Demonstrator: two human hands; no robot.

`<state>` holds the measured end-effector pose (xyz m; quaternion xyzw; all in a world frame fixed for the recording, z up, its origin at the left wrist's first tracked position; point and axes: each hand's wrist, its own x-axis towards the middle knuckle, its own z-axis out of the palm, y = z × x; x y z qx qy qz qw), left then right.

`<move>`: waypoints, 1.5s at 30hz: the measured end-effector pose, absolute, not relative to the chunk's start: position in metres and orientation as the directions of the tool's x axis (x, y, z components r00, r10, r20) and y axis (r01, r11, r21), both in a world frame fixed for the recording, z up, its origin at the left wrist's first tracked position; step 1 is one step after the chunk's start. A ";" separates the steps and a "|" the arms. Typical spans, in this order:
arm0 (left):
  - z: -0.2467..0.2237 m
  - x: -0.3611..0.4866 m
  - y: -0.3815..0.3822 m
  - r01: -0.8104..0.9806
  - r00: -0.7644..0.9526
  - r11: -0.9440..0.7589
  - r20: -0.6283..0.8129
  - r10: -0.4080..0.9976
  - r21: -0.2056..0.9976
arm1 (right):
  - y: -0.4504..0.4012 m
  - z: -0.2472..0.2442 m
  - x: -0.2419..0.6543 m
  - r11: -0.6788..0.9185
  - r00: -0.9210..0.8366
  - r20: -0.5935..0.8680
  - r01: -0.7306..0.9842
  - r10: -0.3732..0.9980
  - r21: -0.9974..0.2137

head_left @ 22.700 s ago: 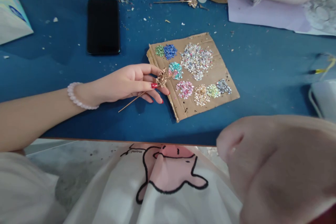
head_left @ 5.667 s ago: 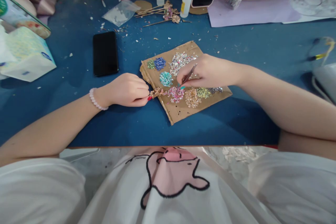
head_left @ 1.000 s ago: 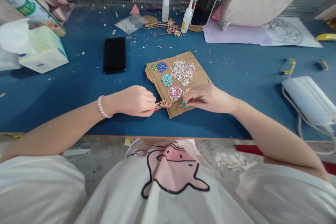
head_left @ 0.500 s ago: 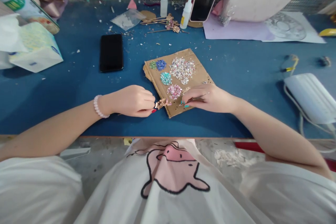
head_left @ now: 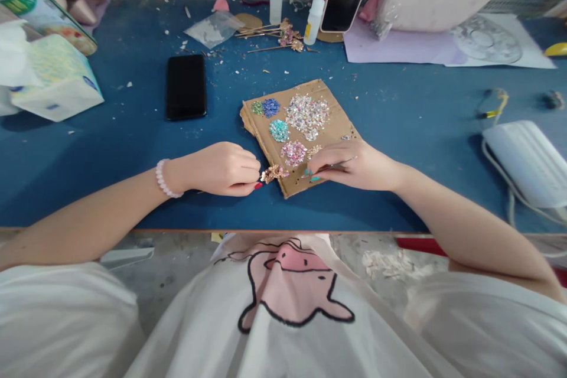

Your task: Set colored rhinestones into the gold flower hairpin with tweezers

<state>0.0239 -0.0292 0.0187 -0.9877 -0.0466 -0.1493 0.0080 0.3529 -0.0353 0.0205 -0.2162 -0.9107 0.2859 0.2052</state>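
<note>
My left hand (head_left: 228,170) is closed on a gold flower hairpin (head_left: 273,173), pinched near its ornament, which hangs over the left edge of a cardboard piece (head_left: 290,188). Most of the pin's stem is hidden by the fingers. My right hand (head_left: 354,166) grips slim metal tweezers (head_left: 339,163) above the cardboard's lower right part, with the tip close to the surface. Whether the tip holds anything is too small to tell. On the cardboard lie heaps of rhinestones: clear (head_left: 307,115), pink (head_left: 293,153), turquoise (head_left: 279,130), blue (head_left: 270,107) and green (head_left: 257,107).
A black phone (head_left: 186,87) lies left of the cardboard. Behind are gold hairpins (head_left: 286,35), glue bottles (head_left: 314,16) and a plastic bag (head_left: 213,29). A tissue box (head_left: 57,80) stands left; a white face mask (head_left: 527,159) lies right. The table's front edge (head_left: 274,230) is near my body.
The view has shifted very slightly. Both hands keep almost the same position, with the hairpin and the tweezers still held.
</note>
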 end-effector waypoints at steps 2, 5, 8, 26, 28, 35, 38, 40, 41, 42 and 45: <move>0.019 0.024 -0.029 0.093 0.952 -0.996 0.294 0.086 -0.008 | -0.036 0.023 0.355 0.724 -0.806 0.259 0.274 0.532 -0.633; 0.018 0.023 -0.030 0.087 0.953 -0.996 0.293 0.080 -0.012 | -0.037 0.027 0.356 0.698 -0.788 0.245 0.298 0.565 -0.651; 0.018 0.024 -0.030 0.078 0.953 -0.997 0.294 0.072 -0.009 | -0.037 0.026 0.356 0.688 -0.797 0.201 0.328 0.569 -0.647; 0.018 0.024 -0.029 0.079 0.951 -0.997 0.301 0.074 -0.001 | -0.040 0.022 0.351 0.623 -0.781 0.107 0.399 0.615 -0.673; 0.018 0.024 -0.030 0.080 0.951 -0.997 0.299 0.075 -0.002 | -0.039 0.021 0.351 0.616 -0.778 0.096 0.409 0.621 -0.673; 0.017 0.024 -0.029 0.083 0.951 -0.996 0.298 0.077 -0.008 | -0.039 0.021 0.354 0.582 -0.758 0.049 0.455 0.650 -0.674; 0.017 0.024 -0.029 0.083 0.952 -0.997 0.297 0.077 -0.007 | -0.039 0.021 0.354 0.582 -0.753 0.051 0.463 0.656 -0.668; 0.017 0.024 -0.029 0.083 0.951 -0.997 0.299 0.078 -0.005 | -0.040 0.021 0.352 0.592 -0.751 0.064 0.461 0.657 -0.661; 0.017 0.024 -0.029 0.082 0.951 -0.997 0.300 0.078 -0.004 | -0.040 0.021 0.352 0.599 -0.753 0.073 0.457 0.654 -0.658; 0.018 0.025 -0.030 0.081 0.950 -0.997 0.302 0.077 -0.002 | -0.041 0.021 0.351 0.605 -0.755 0.082 0.451 0.651 -0.656; 0.018 0.025 -0.030 0.080 0.948 -0.997 0.309 0.077 0.003 | -0.042 0.021 0.349 0.611 -0.759 0.100 0.431 0.644 -0.664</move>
